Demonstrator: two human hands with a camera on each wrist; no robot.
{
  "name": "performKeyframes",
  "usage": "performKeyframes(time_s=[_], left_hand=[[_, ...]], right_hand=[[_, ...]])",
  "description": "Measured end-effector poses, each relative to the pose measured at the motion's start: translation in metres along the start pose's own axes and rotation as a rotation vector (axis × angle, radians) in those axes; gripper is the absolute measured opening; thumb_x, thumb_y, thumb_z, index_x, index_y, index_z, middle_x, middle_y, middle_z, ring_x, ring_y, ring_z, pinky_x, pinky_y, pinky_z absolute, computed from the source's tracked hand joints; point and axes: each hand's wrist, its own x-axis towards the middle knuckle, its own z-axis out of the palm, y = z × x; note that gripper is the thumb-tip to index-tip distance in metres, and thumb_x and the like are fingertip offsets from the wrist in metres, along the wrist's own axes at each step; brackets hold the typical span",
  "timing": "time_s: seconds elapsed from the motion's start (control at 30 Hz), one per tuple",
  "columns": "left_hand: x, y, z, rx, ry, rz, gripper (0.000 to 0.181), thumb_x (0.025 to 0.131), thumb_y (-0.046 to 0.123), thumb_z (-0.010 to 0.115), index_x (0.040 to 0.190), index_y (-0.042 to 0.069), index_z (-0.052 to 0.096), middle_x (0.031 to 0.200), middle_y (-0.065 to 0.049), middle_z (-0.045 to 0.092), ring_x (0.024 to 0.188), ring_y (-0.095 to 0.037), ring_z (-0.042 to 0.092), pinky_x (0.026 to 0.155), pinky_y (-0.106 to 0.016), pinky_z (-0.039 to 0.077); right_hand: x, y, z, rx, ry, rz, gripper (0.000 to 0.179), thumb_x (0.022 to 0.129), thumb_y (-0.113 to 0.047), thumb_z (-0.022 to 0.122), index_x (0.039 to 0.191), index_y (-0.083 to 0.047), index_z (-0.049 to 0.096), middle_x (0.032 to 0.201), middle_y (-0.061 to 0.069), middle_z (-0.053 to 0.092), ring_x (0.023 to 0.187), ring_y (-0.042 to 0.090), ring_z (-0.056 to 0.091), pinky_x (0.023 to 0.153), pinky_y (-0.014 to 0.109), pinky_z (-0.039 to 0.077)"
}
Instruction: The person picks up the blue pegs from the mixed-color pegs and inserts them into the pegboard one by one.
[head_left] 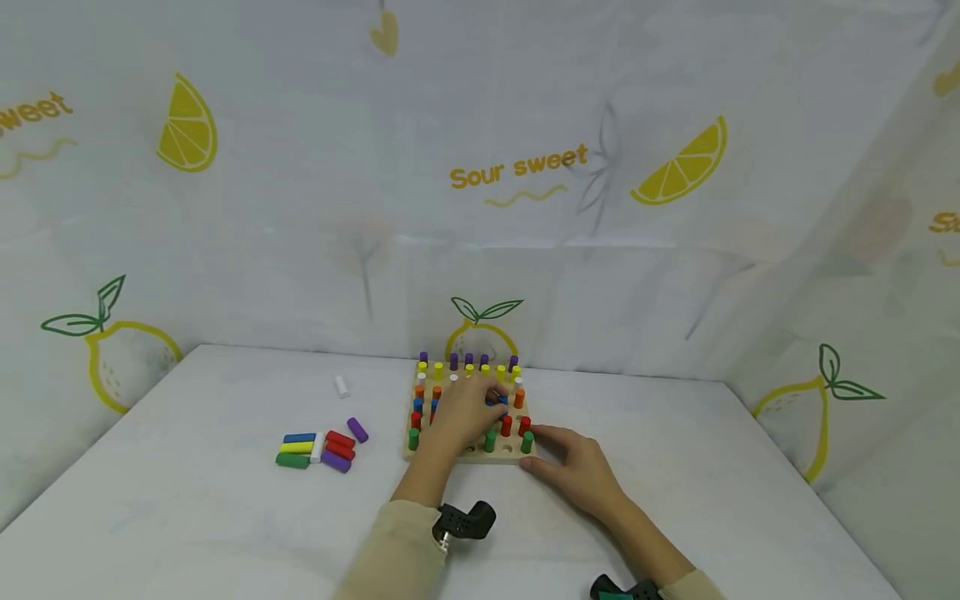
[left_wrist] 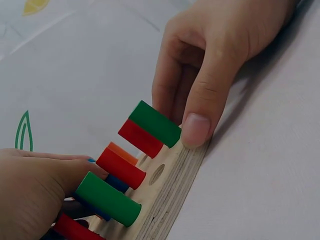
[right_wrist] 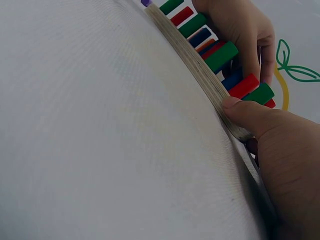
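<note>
A wooden pegboard (head_left: 491, 457) stands in front of me with rows of coloured pegs: purple, yellow, white, orange, blue, red and green from back to front. My left hand (head_left: 465, 410) reaches over its middle, thumb and fingers pinching a blue peg (head_left: 503, 401) in the blue row; the hand hides several pegs. My right hand (head_left: 581, 473) grips the board's front right corner, its thumb (right_wrist: 245, 111) on the front edge and its fingers along the right side. Beside that thumb stands a green peg (left_wrist: 155, 124) in the front row. One bare hole (left_wrist: 157, 174) shows near it.
Left of the board, loose pegs lie on the white table (head_left: 225, 517): a blue peg (head_left: 299, 437), a yellow peg (head_left: 296, 447), a green peg (head_left: 292, 460), plus red, white and purple ones. Another white peg (head_left: 341, 387) lies farther back. A lemon-printed sheet (head_left: 300, 208) hangs behind.
</note>
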Motion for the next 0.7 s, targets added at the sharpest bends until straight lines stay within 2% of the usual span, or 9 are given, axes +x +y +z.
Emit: performKeyframes(time_s=[0.47,0.7], left_hand=[[-0.0055,0.0003,0.0053,0.182,0.029,0.101,0.020,0.093,0.027,0.074,0.112,0.021,0.078,0.108,0.005,0.078,0.109,-0.020,0.070,0.097,-0.040,0.054],[-0.0060,-0.0041,0.0043,0.166,0.034,0.113,0.018,0.093,0.025,0.074,0.110,0.020,0.078,0.110,0.004,0.078,0.107,-0.017,0.071,0.092,-0.036,0.058]], right_hand=[[-0.0012,0.0012,-0.0001,-0.003,0.006,-0.010,0.052,0.084,-0.039,0.081,0.128,-0.013,0.070,0.132,0.008,0.070,0.131,0.032,0.061,0.112,0.053,0.046],[0.0016,0.0013,0.0001,-0.006,-0.007,-0.009,0.053,0.085,-0.039,0.080,0.129,-0.012,0.069,0.134,0.009,0.069,0.132,0.032,0.060,0.113,0.054,0.045]])
